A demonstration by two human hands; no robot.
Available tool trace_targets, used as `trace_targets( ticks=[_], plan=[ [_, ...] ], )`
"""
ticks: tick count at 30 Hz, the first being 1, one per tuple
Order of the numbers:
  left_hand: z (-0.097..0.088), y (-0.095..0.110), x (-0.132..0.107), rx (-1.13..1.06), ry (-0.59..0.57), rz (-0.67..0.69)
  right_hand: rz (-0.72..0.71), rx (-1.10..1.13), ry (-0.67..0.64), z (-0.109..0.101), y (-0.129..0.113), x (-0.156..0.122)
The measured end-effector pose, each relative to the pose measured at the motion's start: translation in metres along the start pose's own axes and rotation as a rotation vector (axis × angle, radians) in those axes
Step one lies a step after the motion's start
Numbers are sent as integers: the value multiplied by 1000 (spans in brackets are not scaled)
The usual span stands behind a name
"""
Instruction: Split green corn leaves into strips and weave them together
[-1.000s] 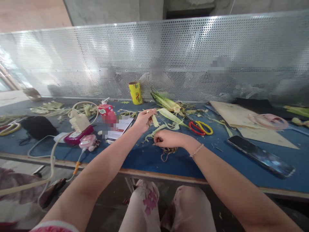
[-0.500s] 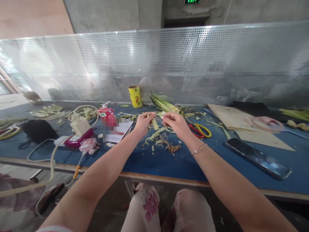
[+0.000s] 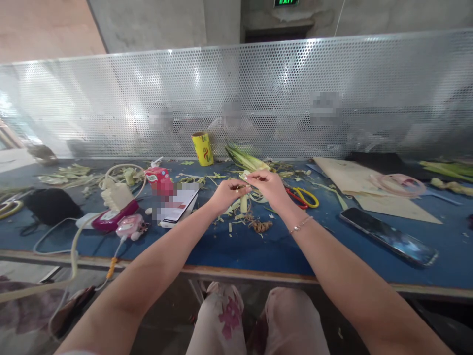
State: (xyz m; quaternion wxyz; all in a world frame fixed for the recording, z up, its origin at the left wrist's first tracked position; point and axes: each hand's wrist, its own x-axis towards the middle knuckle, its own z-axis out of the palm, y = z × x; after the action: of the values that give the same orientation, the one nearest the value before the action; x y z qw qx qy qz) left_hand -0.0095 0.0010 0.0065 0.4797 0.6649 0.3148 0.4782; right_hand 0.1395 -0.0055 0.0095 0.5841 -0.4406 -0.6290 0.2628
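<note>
My left hand (image 3: 231,194) is closed in a pinch on a pale green husk-like leaf strip (image 3: 244,204), whose end hangs below the fingertips. Close beside it, my right hand (image 3: 269,185) also pinches at the pale leaf material, and the fingertips of both hands nearly meet. Just behind them lies a bundle of green and whitish leaves (image 3: 248,160). Under the hands are scraps and a brown fibrous tangle (image 3: 261,226). Scissors (image 3: 310,197) with red and yellow handles rest right of my right hand, partly hidden by it.
A yellow roll (image 3: 202,149) stands near the perforated metal screen (image 3: 148,88). To the left are a red carton (image 3: 158,180), a phone (image 3: 185,204), cords and a black pouch (image 3: 51,209). On the right lie another phone (image 3: 388,236) and cardboard sheets (image 3: 343,178). People sit behind the screen.
My right hand has moved left toward my left hand, so the fingertips now come together over the strip. The whole view has shifted slightly.
</note>
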Motion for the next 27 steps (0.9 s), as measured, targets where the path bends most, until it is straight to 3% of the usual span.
trace_targets(
  ticks=[7,14,21,27],
  plan=[
    [5,5,-3,-85,25,-93,121,125,25,-1,4,5],
    [1,6,1,-333,69,-136,255,372,-84,2,6,4],
    [-1,2,4,-401,157,-143,244,362,-211,14,5,-6],
    [-1,2,5,-352,224,-108,150,249,-148,16,-2,-9]
  ],
)
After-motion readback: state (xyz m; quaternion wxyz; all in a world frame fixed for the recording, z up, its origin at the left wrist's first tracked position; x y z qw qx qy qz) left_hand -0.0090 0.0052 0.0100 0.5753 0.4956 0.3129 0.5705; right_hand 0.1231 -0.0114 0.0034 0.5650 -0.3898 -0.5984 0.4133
